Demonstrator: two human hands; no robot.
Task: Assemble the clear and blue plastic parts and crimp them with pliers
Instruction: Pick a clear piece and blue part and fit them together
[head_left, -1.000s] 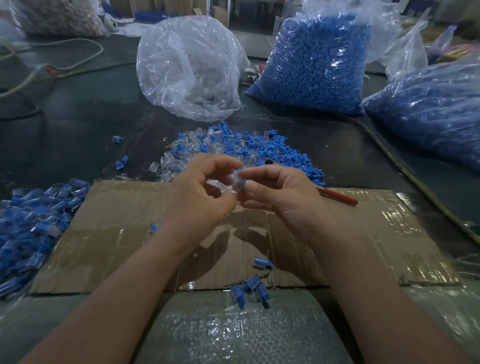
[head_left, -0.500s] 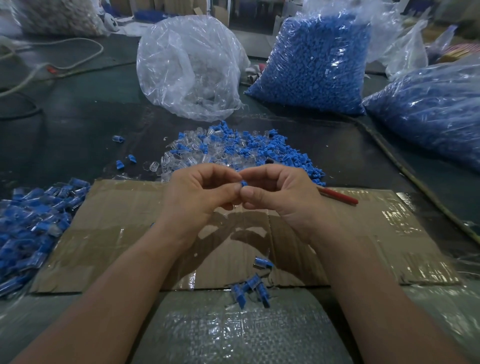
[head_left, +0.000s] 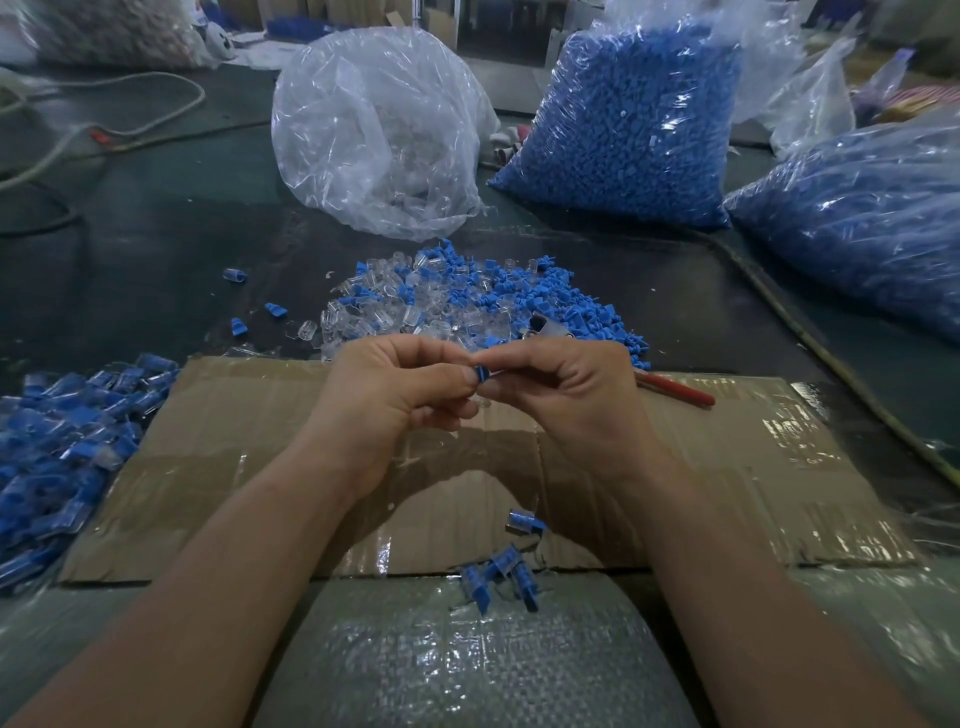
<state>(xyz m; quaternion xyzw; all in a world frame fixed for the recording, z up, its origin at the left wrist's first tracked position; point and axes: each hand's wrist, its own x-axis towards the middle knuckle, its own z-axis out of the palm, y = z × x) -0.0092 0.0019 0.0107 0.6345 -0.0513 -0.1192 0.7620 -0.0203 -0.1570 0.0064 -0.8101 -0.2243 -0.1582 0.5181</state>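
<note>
Both hands are raised over the cardboard (head_left: 260, 441), fingertips meeting at centre. The left hand (head_left: 384, 395) is curled nearly closed, thumb and forefinger pinched on the blue part (head_left: 482, 373). The right hand (head_left: 566, 395) is likewise curled, its thumb and forefinger pinched on the same piece from the other side. A sliver of clear part (head_left: 483, 402) shows just below the blue one, between the fingertips; whether the two are fully seated together cannot be determined, as the fingers cover the joint.

Beyond the hands, on the dark table (head_left: 156, 249), lies a loose pile (head_left: 467, 296) of mixed clear and blue parts, its near edge touching the cardboard. The pliers (head_left: 675, 392) lie to the right of the right hand, red handle on the cardboard, metal head partly hidden behind the hand.

A heap (head_left: 62, 447) of blue-and-clear pieces sits at the left edge of the cardboard. A few similar pieces (head_left: 504, 566) lie at the near edge of the cardboard, below the hands.

At the rear stand a clear bag (head_left: 374, 130), almost see-through, a full blue bag (head_left: 623, 119) beside it, and another blue bag (head_left: 857, 218) at far right. A cable (head_left: 130, 83) runs across the far left of the table.
</note>
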